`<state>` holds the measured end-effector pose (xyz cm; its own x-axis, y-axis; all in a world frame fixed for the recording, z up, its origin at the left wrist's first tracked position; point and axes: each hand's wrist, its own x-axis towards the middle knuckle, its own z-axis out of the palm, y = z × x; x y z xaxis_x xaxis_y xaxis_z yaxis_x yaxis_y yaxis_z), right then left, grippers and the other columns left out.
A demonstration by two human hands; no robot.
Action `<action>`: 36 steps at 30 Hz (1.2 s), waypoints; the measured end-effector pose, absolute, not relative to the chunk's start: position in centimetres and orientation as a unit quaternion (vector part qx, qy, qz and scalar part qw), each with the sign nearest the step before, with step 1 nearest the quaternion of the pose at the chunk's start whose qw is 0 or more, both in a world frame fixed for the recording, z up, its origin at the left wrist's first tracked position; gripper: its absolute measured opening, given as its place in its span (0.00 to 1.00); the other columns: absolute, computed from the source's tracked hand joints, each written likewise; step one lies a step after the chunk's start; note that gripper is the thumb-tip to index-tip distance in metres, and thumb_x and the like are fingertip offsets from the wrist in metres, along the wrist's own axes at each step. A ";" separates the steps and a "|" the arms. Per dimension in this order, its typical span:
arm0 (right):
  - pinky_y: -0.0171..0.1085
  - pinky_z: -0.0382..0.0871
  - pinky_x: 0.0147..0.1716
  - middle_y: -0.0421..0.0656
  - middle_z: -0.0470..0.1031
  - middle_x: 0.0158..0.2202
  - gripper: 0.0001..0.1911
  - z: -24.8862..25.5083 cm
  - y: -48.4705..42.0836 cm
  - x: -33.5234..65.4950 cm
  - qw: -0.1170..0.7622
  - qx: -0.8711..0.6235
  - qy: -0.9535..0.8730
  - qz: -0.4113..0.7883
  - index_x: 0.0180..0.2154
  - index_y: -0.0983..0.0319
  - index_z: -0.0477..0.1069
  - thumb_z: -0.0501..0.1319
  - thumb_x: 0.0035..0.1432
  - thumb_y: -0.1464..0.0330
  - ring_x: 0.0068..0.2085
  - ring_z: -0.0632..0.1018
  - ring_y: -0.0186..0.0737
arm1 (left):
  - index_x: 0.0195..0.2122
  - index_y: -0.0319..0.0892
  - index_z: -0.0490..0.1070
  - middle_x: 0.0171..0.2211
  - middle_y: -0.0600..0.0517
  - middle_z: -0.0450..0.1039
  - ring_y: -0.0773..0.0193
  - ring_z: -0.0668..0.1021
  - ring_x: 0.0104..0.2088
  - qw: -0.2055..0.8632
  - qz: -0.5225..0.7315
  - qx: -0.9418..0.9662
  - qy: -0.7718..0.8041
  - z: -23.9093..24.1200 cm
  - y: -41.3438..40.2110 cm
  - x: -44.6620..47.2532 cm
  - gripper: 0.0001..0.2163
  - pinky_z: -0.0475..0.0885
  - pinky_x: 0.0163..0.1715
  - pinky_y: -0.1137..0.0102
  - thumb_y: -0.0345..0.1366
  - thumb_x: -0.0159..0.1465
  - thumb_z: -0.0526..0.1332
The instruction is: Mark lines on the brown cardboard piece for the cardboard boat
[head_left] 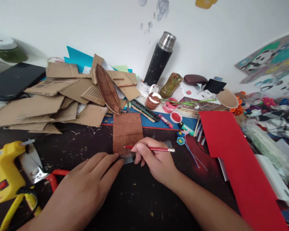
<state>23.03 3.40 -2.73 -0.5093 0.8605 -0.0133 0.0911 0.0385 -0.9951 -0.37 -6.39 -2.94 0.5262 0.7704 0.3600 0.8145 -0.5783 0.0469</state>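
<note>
My right hand [154, 158] is closed round a red pencil [159, 149], whose tip rests at the lower edge of a brown painted cardboard rectangle [127, 130]. My left hand [93, 178] lies flat with its fingers stretched out, pressing a clear ruler [128, 158] against the bottom of that rectangle. The ruler runs under both hands and its far end shows to the right of the pencil. A brown leaf-shaped cardboard piece [108, 88] stands tilted behind the rectangle.
A yellow glue gun [4, 171] lies at the left, by red-handled scissors [55, 178]. Cardboard scraps [48, 102] pile up at the back left. A black flask [160, 59], paint pots [153, 101] and a red paper sheet [233, 154] stand to the right.
</note>
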 end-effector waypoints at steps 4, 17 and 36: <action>0.33 0.76 0.26 0.39 0.80 0.27 0.26 -2.7 3.4 22.9 0.323 -0.374 -0.643 0.585 0.42 0.59 0.84 0.62 0.81 0.46 0.27 0.80 0.35 | 0.57 0.37 0.83 0.51 0.40 0.88 0.48 0.87 0.47 0.056 -0.197 -0.866 -0.457 -3.1 -6.4 -0.5 0.21 0.85 0.44 0.57 0.21 0.74 0.53; 0.35 0.75 0.26 0.38 0.78 0.21 0.28 -2.3 3.9 24.5 0.436 -0.405 -0.563 0.573 0.37 0.59 0.81 0.67 0.77 0.42 0.22 0.77 0.36 | 0.56 0.41 0.84 0.51 0.43 0.89 0.49 0.88 0.47 0.048 -0.184 -0.860 -0.474 -3.6 -6.3 -0.5 0.21 0.86 0.44 0.58 0.20 0.72 0.55; 0.34 0.73 0.23 0.36 0.75 0.20 0.30 -2.6 5.3 25.4 0.432 -0.412 -0.545 0.589 0.37 0.58 0.80 0.68 0.72 0.38 0.21 0.77 0.36 | 0.57 0.44 0.84 0.48 0.44 0.87 0.51 0.87 0.46 0.042 -0.194 -0.851 -0.487 -3.7 -6.0 -0.5 0.17 0.86 0.45 0.60 0.28 0.78 0.56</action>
<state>25.36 5.33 -2.62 -0.2877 0.9576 -0.0149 -0.0601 -0.0336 -0.9976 -0.49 -5.95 -3.72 0.4507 0.8119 0.3711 0.8446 -0.5224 0.1171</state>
